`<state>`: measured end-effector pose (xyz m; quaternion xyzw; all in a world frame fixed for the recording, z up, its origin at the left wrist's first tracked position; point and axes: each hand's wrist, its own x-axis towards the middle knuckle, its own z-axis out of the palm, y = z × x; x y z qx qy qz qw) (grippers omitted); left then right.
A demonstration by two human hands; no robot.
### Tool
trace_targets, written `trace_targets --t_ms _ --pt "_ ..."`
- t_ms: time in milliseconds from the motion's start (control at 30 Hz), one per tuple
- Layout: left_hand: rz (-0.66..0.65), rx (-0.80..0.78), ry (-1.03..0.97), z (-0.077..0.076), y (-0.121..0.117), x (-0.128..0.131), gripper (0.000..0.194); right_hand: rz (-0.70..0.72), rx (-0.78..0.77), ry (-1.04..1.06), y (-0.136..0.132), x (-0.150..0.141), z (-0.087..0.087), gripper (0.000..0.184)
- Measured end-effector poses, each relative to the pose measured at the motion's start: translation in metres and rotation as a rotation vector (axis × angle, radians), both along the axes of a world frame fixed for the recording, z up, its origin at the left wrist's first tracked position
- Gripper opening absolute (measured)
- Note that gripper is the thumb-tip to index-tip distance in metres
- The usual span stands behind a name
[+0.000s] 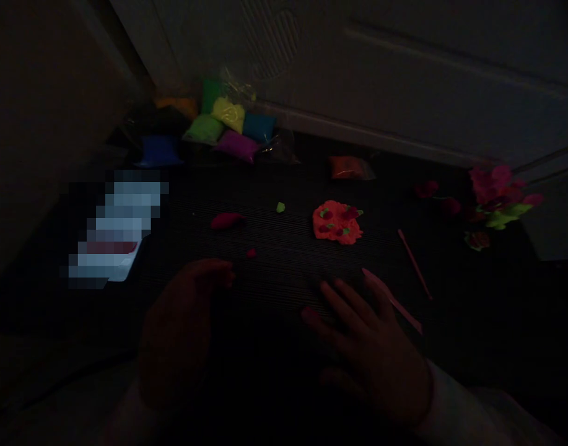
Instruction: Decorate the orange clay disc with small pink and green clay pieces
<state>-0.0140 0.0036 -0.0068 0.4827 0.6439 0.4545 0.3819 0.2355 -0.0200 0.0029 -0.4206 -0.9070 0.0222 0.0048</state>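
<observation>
My right hand (pixel 362 334) is palm down over the dark table with its fingers spread, holding nothing. Two pink modelling tools, one wide (pixel 393 300) and one thin (pixel 414 265), lie beside it. My left hand (pixel 181 328) is turned on edge and loosely curved, its fingertips pointing right; nothing shows in it, though its palm side is dark. Just beyond those fingertips are a small red bit of clay (pixel 251 253) and a larger red clay lump (pixel 227 220). Farther off rest a green clay scrap (pixel 280 207) and a flat orange clay piece (pixel 337 223) dotted with red and green.
Several bags of coloured clay (pixel 237 145) are piled at the back left. An orange clay bag (pixel 349 168) lies at the back middle. A lit, blurred phone-like screen (pixel 121 226) is at left, and pink and green clay flowers (pixel 497 192) at right. A pale panel (pixel 404 93) stands behind.
</observation>
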Motion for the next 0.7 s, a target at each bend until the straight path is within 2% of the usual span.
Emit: trace_targets --t_ms 100,233,267,367,467,600,700 --pt "-0.07 0.008 0.121 0.003 0.001 0.001 0.023 -0.059 0.042 -0.013 0.0 0.0 0.0 0.062" --pt "-0.086 -0.011 0.361 0.009 0.003 0.003 0.022 0.018 -0.002 -0.029 -0.001 -0.002 0.001 0.062" --pt "-0.097 -0.009 0.393 0.009 0.003 0.003 0.022 0.001 0.008 -0.028 0.0 -0.002 0.001 0.062" --pt "-0.129 -0.002 0.413 0.008 0.003 0.002 0.025 -0.073 0.039 -0.008 0.001 -0.004 0.001 0.063" --pt "-0.111 -0.004 0.408 0.009 0.002 0.003 0.025 0.0 -0.014 0.001 0.001 -0.005 0.002 0.063" --pt "-0.079 -0.014 0.407 0.012 0.002 0.005 0.024 -0.072 0.019 -0.007 0.002 -0.006 0.001 0.064" --pt "-0.085 -0.025 0.375 0.01 0.002 0.004 0.024 -0.017 -0.006 -0.011 0.001 -0.007 -0.001 0.066"
